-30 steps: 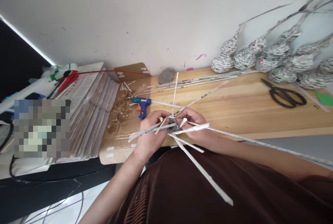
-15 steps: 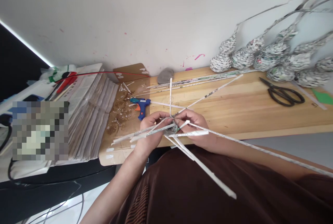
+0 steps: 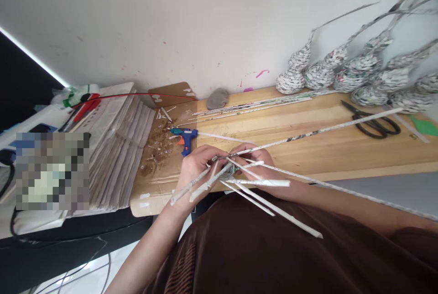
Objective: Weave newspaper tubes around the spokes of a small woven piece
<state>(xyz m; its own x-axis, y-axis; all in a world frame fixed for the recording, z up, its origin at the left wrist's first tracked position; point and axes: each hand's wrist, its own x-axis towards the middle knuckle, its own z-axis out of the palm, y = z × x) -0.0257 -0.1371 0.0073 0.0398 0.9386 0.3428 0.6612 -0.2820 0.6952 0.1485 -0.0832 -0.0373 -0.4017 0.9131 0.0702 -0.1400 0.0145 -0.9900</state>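
Between my hands, over the table's front edge, is a small round woven newspaper base [image 3: 226, 172] with several rolled paper tubes sticking out of it. My left hand [image 3: 197, 166] is closed at its left side, fingertips pinching the weave where tubes cross. From the right, my right hand [image 3: 257, 159] is closed on the same piece, its fingertips partly hidden by tubes. One long printed paper tube [image 3: 301, 136] runs from the fingertips toward the upper right. Another long tube [image 3: 328, 189] passes over my right forearm.
A blue glue gun [image 3: 186, 141] lies left of my hands by paper scraps. Black scissors [image 3: 374, 123] lie at the right. Several woven gourd shapes [image 3: 320, 75] stand along the wall, with loose paper tubes [image 3: 253, 106] beside them. Stacked newspapers [image 3: 126, 130] and a grey stone-like lump [image 3: 218, 99] are also here.
The long printed tube has swung lower and further right, its tip now over the scissors. The upright tube has folded down toward the lower right. The base has turned slightly between my hands.
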